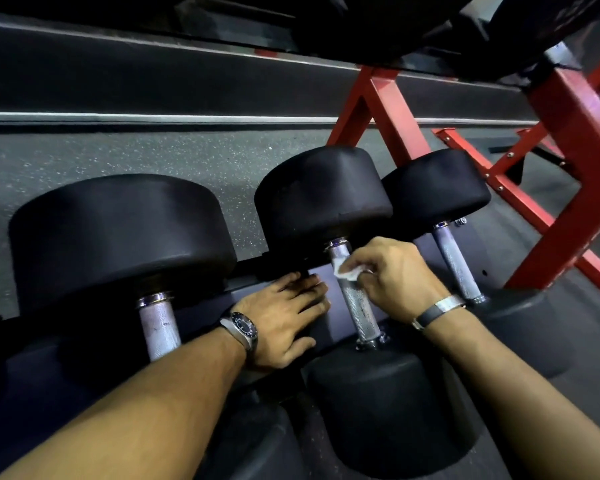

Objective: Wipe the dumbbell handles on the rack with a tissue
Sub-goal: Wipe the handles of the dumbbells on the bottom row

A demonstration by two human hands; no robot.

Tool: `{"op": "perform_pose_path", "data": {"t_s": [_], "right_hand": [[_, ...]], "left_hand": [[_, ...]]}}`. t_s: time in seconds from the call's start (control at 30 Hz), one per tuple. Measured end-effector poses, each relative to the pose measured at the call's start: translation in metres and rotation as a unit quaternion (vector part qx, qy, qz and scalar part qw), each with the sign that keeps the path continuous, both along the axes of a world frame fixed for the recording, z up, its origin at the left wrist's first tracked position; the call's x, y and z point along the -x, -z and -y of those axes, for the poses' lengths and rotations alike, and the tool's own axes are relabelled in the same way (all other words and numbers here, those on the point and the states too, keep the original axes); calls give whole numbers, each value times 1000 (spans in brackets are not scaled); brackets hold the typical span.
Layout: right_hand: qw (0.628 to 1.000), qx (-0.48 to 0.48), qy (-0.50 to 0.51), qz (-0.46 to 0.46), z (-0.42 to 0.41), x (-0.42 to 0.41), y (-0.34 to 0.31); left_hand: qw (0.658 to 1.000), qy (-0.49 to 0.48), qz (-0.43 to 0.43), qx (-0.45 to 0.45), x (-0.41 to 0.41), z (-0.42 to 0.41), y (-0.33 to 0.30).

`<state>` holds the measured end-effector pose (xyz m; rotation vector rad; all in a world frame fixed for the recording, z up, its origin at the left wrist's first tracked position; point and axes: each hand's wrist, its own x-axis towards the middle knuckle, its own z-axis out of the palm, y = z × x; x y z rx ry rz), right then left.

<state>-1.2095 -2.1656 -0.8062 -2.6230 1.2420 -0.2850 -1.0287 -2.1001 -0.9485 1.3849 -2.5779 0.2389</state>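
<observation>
— Tissue (347,271) position?
— Pinched in the right hand (394,278), pressed against the upper part of the middle dumbbell's handle (355,299), near the rack's far edge.
— Left hand (284,318)?
— Flat, fingers straight, resting on the rack shelf (323,273) just left of that handle, holding nothing.

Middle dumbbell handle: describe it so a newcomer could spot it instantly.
On the dark rack under the red frame lie three dumbbells. The middle handle is the knurled steel bar between both hands; only it has the right hand pressing a white tissue against it.
</observation>
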Motion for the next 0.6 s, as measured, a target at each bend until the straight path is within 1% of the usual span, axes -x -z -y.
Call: {"op": "perform_pose_path", "data": {"t_s": [0.03, 0.13, 0.17, 0.23, 0.27, 0.37, 0.47, 0.5, 0.6], "right_hand": [[1000, 8, 4, 11, -2, -2, 2], [999, 1, -34, -42, -7, -3, 4], [999, -3, -27, -37, -7, -1, 3], [1000, 2, 6, 4, -4, 2, 2], [1000, 4, 9, 6, -5, 3, 1], [998, -20, -41, -50, -8, 5, 0], [999, -19, -22, -33, -9, 6, -3], [999, -19, -30, -42, -10, 6, -3], [990, -72, -40, -111, -14, 6, -7]], "left_hand": [[1000, -1, 0, 2, 0, -1, 1], [1000, -2, 7, -2, 0, 0, 0], [1000, -3, 5, -1, -1, 0, 1], [1000, -3, 5, 1, -1, 0, 1], [1000, -2, 6, 1, 0, 0, 1], [1000, -4, 8, -5, -1, 0, 1], [1000, 1, 5, 0, 0, 0, 2], [1000, 2, 6, -2, 0, 0, 1], [1000, 4, 12, -8, -1, 1, 1]]}}
